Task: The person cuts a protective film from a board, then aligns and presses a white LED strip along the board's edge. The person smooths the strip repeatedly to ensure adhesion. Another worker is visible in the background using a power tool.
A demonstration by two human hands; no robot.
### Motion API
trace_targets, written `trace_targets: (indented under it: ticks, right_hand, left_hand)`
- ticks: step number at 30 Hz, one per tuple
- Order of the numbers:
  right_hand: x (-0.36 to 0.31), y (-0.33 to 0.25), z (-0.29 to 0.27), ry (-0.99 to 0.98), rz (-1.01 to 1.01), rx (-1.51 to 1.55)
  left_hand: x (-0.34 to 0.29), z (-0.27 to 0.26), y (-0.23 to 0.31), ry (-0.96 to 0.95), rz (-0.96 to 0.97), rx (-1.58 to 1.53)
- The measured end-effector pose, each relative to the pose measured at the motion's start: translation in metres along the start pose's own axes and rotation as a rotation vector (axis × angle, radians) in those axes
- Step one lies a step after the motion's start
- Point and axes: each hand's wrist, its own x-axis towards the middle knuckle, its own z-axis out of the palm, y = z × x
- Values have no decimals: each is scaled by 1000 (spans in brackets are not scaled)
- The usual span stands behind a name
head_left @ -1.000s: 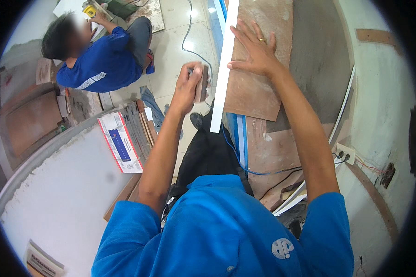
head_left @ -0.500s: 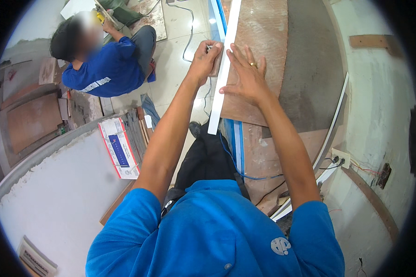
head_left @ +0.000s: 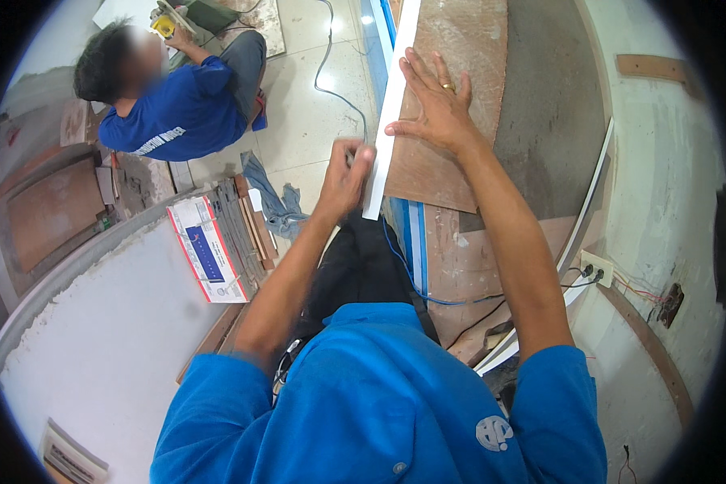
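A long narrow white strip (head_left: 392, 101) lies along the left edge of a brown board (head_left: 458, 48). My left hand (head_left: 347, 176) is closed at the strip's left edge, near its close end, and slightly smeared by motion. The small brownish block that showed under its fingers half a second ago is mostly hidden behind them now. My right hand (head_left: 441, 105) rests open on the brown board, fingers spread and a ring on one finger. The tip of its thumb touches the strip's right edge.
At the upper left a person in a blue shirt (head_left: 177, 117) crouches with a yellow tool (head_left: 164, 26). A cable (head_left: 324, 60) crosses the tiled floor. A white-and-red box (head_left: 207, 250) stands by boards at left. Plugs sit in a wall socket (head_left: 595, 270) at right.
My left hand has slid toward me along the strip, from farther up to near its close end. My right hand stays spread on the board. The crouching person's tool hand has shifted slightly.
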Motion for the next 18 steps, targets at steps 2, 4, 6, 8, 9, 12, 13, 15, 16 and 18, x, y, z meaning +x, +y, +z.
trace_targets:
  ticks: [2,4,6,8,9,12,13,15,16,18]
  right_hand:
    - [0,-1,-1,11,-1,-12]
    - [-2,-2,-2,37,-28,-13]
    - [3,-1,-2,15,-29,-37]
    - [5,-3,1,7,-38,-38]
    - [5,-3,4,18,-35,-31]
    - [3,-4,3,18,-27,-16]
    - [3,-3,0,17,-26,-15]
    - [0,-1,0,27,-17,-1]
    - [-1,0,1,33,-13,5]
    - [-1,-3,-1,48,-28,6]
  left_hand:
    - [3,-1,-1,13,64,25]
    - [22,2,2,27,93,19]
    - [82,11,34,49,126,-39]
    - [120,13,47,39,85,-103]
    - [130,17,54,23,47,-163]
    - [108,13,42,35,86,-70]
    - [88,9,21,29,132,7]
    - [32,3,-4,12,111,-3]
    - [11,0,2,-25,11,-3]
    - [17,1,6,17,99,-28]
